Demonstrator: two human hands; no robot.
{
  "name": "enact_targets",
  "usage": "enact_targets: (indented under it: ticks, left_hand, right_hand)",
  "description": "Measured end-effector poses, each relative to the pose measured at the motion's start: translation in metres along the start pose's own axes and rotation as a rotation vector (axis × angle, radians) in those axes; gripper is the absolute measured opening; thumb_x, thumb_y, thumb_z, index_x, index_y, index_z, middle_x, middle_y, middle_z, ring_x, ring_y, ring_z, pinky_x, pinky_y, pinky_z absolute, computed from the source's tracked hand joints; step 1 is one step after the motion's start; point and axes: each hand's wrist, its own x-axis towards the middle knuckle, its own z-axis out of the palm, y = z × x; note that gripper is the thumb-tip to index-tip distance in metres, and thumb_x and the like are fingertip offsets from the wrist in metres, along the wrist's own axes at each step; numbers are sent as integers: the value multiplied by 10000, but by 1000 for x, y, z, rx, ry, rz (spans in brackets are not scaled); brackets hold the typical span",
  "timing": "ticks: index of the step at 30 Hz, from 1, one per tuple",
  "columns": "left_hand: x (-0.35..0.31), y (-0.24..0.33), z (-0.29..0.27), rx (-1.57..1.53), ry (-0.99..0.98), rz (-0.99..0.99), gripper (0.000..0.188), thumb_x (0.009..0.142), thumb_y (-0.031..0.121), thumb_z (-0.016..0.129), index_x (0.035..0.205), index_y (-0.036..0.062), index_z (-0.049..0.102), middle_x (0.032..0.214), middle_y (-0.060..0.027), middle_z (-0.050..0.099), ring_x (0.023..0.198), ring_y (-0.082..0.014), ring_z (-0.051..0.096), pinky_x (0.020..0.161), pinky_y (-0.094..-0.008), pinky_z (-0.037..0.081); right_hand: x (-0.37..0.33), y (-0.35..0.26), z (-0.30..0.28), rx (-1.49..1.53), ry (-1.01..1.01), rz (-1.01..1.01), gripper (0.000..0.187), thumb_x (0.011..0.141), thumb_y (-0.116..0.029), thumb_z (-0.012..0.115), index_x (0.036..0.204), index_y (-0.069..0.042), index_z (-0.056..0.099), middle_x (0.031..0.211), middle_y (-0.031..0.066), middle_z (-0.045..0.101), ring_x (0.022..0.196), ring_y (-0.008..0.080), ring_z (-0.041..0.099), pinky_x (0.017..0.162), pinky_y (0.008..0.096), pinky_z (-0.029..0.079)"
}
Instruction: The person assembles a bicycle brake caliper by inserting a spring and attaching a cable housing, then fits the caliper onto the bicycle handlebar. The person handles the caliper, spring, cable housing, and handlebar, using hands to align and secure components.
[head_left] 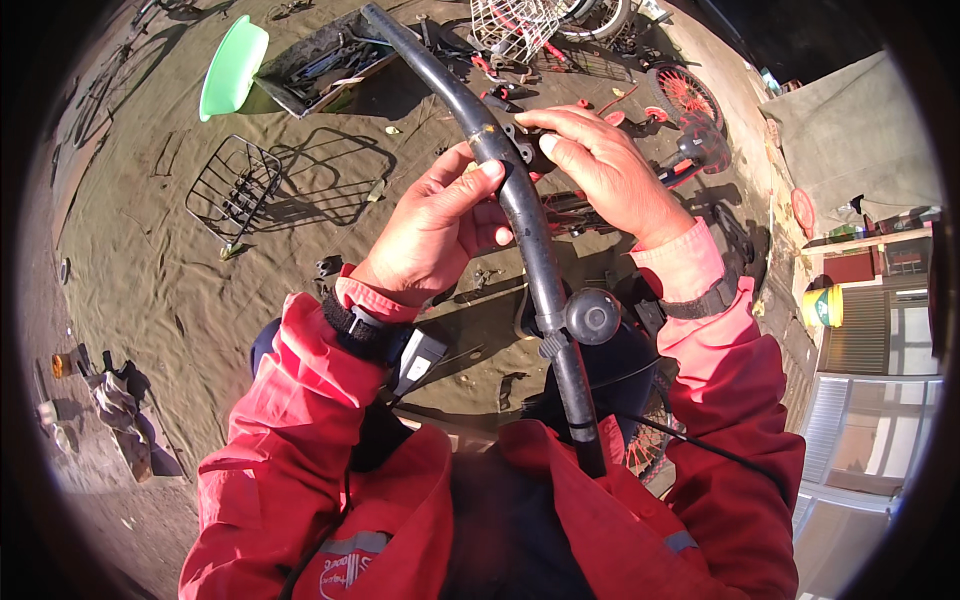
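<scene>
Near me, a round black bell (pixel 593 316) sits on the curved black metal handlebar (pixel 520 205). My left hand (pixel 435 225) grips this bar from the left, fingers closed on it. My right hand (pixel 600 165) pinches a small black clamp piece (pixel 527 148) against the bar. Far left lie a black wire basket (pixel 235 185) and a green plastic basin (pixel 232 68).

From my remote feed I count two hands, the left hand (pixel 440 225) and the right hand (pixel 600 165), on one curved black handlebar (pixel 520 210) carrying one round black bell (pixel 593 316). On the ground I count one green basin (pixel 232 68), one open toolbox (pixel 325 62), one black wire rack (pixel 235 188), one white wire basket (pixel 515 25) and two red spoked wheels (pixel 685 92). I see one yellow bucket (pixel 822 306) at right.
</scene>
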Motion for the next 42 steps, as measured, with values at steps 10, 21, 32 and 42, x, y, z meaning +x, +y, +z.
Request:
enact_targets:
  ticks: [10, 21, 32, 42]
  left_hand:
    - [3, -2, -8, 63, -18, 6, 373, 1083, 278, 629, 1406, 116, 538, 1154, -58, 723, 1031, -182, 743, 838, -357, 632]
    - [-1, 4, -1, 110, 17, -17, 351, 1082, 267, 619, 1383, 107, 536, 1133, -84, 743, 965, -195, 764, 718, -301, 613]
    - [-24, 20, -12, 162, 68, 17, 322, 1068, 252, 626, 1328, 85, 537, 1192, -165, 727, 1011, -244, 754, 689, -283, 587]
    - [-59, 81, -49, 166, 233, 351, 229, 1069, 231, 619, 1241, 78, 615, 1265, -195, 720, 908, -209, 766, 677, -304, 628]
  right_hand:
    - [-19, 17, 20, -110, -26, -248, 503, 988, -205, 576, 1438, 21, 572, 1543, 197, 477, 1468, 354, 419, 1216, 445, 352]
    - [-22, 20, 26, 11, 25, -181, 492, 1000, -112, 617, 1484, -46, 558, 1525, 145, 492, 1439, 334, 462, 1209, 423, 379]
    - [-17, 28, 34, -38, 82, -166, 441, 1034, -212, 652, 1443, -57, 593, 1463, 122, 525, 1364, 330, 514, 1161, 426, 413]
    - [-14, 37, 34, -91, 97, -160, 457, 1024, -254, 669, 1428, -53, 600, 1458, 139, 527, 1386, 348, 479, 1178, 441, 386]
